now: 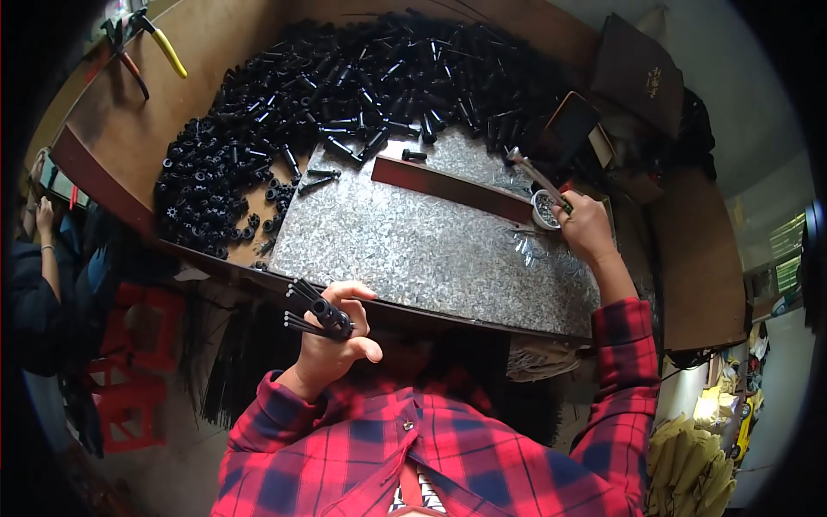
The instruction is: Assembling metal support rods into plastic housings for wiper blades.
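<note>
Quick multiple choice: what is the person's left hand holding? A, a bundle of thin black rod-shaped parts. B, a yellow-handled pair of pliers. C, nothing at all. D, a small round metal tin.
A: the left hand is closed around a bundle of thin black rod-shaped parts just below the edge of the speckled metal work plate, while the yellow-handled pliers lie far off on the wooden bench.

Just one head-worn fisheye cam, looking steeply down, pretty close over the table and both hands.
</note>
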A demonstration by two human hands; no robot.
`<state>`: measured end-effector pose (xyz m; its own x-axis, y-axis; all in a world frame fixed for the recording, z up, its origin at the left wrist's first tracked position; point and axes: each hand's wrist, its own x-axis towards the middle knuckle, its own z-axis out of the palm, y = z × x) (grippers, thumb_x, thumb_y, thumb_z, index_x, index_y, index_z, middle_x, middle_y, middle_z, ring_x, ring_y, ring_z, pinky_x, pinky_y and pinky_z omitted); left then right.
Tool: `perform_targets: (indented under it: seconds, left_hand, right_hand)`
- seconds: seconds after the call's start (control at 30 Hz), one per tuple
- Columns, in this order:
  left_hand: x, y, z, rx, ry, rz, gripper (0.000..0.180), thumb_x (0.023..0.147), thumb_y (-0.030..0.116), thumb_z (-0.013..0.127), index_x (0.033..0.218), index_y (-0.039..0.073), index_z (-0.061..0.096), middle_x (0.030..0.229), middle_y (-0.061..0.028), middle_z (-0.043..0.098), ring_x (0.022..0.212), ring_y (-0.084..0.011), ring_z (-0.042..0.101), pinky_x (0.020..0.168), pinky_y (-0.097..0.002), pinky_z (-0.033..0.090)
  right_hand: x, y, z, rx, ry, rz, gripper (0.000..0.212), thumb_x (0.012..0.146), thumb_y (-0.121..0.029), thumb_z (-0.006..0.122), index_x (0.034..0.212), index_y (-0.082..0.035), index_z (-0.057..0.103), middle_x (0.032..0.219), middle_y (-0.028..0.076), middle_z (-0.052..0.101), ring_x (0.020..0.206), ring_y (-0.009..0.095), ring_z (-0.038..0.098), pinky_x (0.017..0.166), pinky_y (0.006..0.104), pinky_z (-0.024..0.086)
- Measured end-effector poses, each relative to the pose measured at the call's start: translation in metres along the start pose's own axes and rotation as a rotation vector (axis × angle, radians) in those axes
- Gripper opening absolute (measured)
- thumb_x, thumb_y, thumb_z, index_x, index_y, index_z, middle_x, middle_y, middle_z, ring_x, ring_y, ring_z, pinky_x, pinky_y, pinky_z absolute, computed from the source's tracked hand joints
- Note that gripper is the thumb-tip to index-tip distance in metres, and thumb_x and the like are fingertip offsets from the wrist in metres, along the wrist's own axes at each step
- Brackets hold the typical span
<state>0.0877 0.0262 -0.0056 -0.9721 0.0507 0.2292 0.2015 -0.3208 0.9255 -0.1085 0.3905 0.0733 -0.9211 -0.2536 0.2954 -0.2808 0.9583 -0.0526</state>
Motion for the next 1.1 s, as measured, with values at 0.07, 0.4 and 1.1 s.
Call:
perform_targets:
  seconds: [0.07, 0.4, 1.1]
  left_hand:
    - [0.000, 0.000, 0.000, -0.005, 0.008, 0.001, 0.074, 0.059, 0.033, 0.085, 0.113, 0.000, 0.047, 0.056, 0.0046, 0.041, 0.050, -0.0056, 0.040, 0.050, -0.0212, 0.036]
    - [-0.005, 0.002, -0.003, 0.041, 0.031, -0.057, 0.072, 0.057, 0.026, 0.088, 0.112, -0.001, 0.050, 0.060, 0.0019, 0.052, 0.058, -0.0081, 0.052, 0.057, -0.0220, 0.043]
    - [-0.006, 0.010, 0.010, 0.077, -0.085, -0.080, 0.067, 0.064, 0.004, 0.083, 0.122, 0.000, 0.051, 0.061, 0.0018, 0.054, 0.057, -0.0065, 0.052, 0.055, -0.0208, 0.042]
  right_hand:
    - [0.008, 0.005, 0.014, -0.124, -0.029, -0.049, 0.019, 0.081, -0.027, 0.066, 0.088, -0.009, 0.064, 0.076, 0.017, 0.063, 0.079, 0.037, 0.059, 0.075, 0.0468, 0.045]
    - [0.014, -0.014, 0.021, -0.211, -0.085, -0.095, 0.016, 0.074, -0.023, 0.064, 0.081, -0.009, 0.067, 0.079, 0.018, 0.064, 0.079, 0.036, 0.059, 0.075, 0.0453, 0.044]
    - [-0.008, -0.026, 0.007, 0.171, 0.166, 0.002, 0.019, 0.077, -0.018, 0.065, 0.087, -0.004, 0.059, 0.082, 0.018, 0.065, 0.078, 0.036, 0.061, 0.072, 0.0470, 0.047]
